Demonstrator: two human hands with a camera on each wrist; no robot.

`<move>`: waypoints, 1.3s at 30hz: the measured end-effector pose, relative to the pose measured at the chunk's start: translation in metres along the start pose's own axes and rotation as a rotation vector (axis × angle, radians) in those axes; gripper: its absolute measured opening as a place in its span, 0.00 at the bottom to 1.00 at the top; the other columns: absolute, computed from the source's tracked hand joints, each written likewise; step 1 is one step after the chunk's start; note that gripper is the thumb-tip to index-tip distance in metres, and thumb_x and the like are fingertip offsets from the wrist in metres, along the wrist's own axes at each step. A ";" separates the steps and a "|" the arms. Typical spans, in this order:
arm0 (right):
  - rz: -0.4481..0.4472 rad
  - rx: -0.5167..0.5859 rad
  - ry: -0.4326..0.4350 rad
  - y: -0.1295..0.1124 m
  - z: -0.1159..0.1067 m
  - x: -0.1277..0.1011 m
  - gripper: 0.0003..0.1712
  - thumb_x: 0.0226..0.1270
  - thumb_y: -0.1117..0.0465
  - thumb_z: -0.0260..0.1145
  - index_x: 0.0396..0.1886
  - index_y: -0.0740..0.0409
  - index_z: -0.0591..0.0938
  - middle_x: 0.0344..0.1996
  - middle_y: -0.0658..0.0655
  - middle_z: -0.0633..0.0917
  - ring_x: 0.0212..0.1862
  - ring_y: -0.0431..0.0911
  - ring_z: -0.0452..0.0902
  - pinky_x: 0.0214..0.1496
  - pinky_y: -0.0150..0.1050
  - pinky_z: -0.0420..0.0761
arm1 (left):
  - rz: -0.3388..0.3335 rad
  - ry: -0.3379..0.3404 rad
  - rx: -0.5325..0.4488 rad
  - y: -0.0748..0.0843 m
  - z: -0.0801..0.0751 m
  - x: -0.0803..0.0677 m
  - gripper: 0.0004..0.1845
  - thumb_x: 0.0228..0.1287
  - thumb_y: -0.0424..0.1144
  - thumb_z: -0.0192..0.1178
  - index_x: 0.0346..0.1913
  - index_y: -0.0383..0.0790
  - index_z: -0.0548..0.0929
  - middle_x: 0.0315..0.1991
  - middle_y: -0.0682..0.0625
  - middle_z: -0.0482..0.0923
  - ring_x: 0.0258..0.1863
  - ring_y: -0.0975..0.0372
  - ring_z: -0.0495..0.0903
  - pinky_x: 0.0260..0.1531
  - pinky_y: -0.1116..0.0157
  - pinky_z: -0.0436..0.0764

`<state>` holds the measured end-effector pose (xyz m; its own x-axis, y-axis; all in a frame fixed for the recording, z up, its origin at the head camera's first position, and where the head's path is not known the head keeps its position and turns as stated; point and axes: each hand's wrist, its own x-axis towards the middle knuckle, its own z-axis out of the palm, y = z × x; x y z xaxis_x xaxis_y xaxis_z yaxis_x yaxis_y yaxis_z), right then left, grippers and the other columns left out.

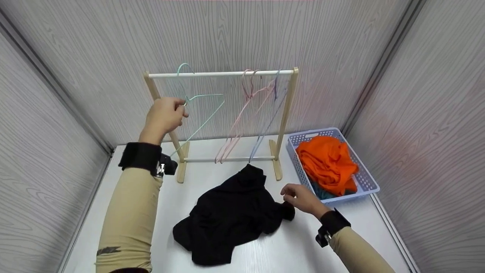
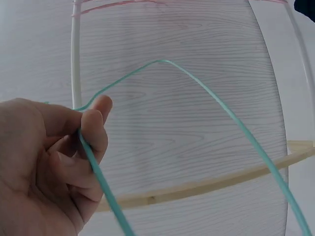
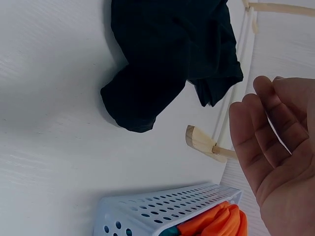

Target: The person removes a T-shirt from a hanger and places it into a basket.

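The left hand (image 1: 163, 115) grasps one green hanger (image 1: 201, 110) on the rack (image 1: 221, 74), three more hanging at three o'clock, while the released right hand (image 1: 303, 199) hovers beside one black garment (image 1: 231, 216).

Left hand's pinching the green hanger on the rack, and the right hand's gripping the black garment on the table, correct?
Not quite. The left hand does pinch the green hanger, but the right hand hovers open above the black garment, gripping nothing, as the right wrist view shows.
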<state>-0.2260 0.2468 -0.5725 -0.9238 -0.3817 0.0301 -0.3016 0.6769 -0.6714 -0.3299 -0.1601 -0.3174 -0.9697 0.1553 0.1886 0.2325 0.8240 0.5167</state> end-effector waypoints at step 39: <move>0.159 -0.168 -0.005 -0.019 0.054 0.017 0.18 0.62 0.61 0.67 0.52 0.59 0.78 0.45 0.65 0.81 0.42 0.57 0.81 0.43 0.53 0.79 | -0.222 -0.094 -0.002 -0.097 0.067 -0.055 0.19 0.75 0.41 0.42 0.47 0.34 0.83 0.35 0.43 0.86 0.17 0.65 0.79 0.18 0.71 0.74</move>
<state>-0.2235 0.1933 -0.5986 -0.9616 -0.2652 -0.0701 -0.1882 0.8237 -0.5349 -0.3037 -0.2117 -0.4340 -0.9997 0.0209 -0.0084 0.0131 0.8427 0.5383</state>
